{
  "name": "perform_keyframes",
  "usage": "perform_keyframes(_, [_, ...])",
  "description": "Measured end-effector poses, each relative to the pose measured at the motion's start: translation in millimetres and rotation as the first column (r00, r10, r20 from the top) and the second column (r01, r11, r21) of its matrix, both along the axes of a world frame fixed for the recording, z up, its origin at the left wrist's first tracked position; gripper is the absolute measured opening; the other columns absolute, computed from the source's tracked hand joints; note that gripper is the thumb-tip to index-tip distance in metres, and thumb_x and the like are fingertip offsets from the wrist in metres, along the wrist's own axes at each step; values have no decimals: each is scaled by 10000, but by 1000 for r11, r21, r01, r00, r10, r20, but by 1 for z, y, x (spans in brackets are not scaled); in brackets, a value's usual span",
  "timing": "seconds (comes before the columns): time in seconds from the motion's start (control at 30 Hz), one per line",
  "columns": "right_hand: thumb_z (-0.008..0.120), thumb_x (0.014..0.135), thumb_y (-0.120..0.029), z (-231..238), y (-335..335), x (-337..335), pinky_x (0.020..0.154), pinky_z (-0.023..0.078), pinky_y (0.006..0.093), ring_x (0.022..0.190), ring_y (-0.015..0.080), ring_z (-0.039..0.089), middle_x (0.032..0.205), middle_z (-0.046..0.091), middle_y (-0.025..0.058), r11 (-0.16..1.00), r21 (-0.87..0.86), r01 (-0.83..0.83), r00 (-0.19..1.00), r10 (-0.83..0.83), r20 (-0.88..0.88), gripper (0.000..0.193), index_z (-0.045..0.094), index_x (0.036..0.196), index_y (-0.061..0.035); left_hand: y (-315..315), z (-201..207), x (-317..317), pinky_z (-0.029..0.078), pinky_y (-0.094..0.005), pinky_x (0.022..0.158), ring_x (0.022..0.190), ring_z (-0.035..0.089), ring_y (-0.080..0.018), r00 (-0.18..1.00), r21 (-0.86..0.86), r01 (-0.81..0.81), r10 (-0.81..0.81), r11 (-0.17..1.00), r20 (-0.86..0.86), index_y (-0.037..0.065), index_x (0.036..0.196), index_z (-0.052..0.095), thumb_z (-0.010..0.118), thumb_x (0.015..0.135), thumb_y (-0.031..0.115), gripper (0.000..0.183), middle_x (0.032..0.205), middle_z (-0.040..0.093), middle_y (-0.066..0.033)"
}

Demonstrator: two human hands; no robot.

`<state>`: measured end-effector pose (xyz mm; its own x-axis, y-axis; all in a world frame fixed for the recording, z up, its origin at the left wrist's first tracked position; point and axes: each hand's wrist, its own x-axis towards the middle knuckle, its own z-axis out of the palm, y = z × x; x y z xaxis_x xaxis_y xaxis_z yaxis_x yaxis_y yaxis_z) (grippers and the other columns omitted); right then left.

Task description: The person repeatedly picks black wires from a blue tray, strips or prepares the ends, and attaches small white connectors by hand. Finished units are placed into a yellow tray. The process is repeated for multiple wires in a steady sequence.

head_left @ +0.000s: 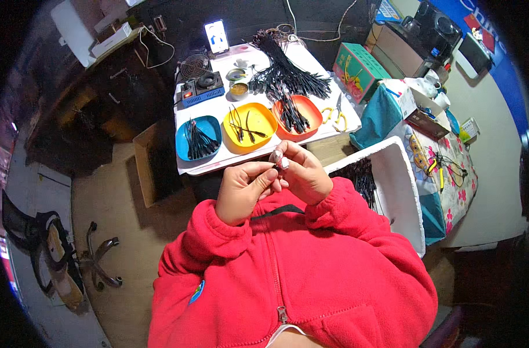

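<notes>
My left hand [243, 188] and my right hand [308, 177] meet in front of my chest, just short of the table's near edge. Fingers of both are pinched together around something small with a dark and reddish bit showing, too covered to name. White patches, perhaps tape, show at my right fingertips. Closest beyond the hands are a yellow tray [265, 111] with a few black cable pieces [250, 129] and an orange-red tray [314, 110] holding a bundle of black cables with connectors [293, 116]. A blue tray [182, 148] at left holds more short black cables [200, 142].
On the white-covered table [244, 55] are a blue heating device [203, 90], small tins [239, 90], a large black cable pile [287, 75], yellow-handled pliers [337, 119] and a lit phone [217, 37]. A white foam box [400, 180] with cables stands right; an open cardboard box [144, 168], left.
</notes>
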<state>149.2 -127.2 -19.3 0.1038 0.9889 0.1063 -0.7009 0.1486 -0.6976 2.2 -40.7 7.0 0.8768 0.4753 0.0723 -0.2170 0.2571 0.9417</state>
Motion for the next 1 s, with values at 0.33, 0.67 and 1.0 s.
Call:
perform_keyframes(0.33, [394,1020,-326,6,13,21,583,347,174,673,51,455,775,500,-16,984,-65,168,890,-123,439,286,498,928,-76,19,-14,3,448,-195,626,677,554,-57,993,141,-63,75,988,-88,-36,975,669,585,925,72,146,797,655,-18])
perform_keyframes(0.67, [561,929,-67,-11,8,15,535,378,222,614,49,443,667,504,5,941,184,284,335,-277,900,164,512,801,22,15,-38,5,462,-202,629,675,549,-57,980,161,-115,139,980,-143,-52,980,653,595,910,43,131,784,633,-21])
perform_keyframes(1.0, [507,976,-168,-23,-15,43,540,396,202,582,62,484,686,542,-12,862,66,503,676,-440,591,202,591,869,-19,12,-28,-15,388,-174,529,596,525,-51,981,-73,-50,35,996,-191,-33,898,685,634,881,60,107,684,607,-21])
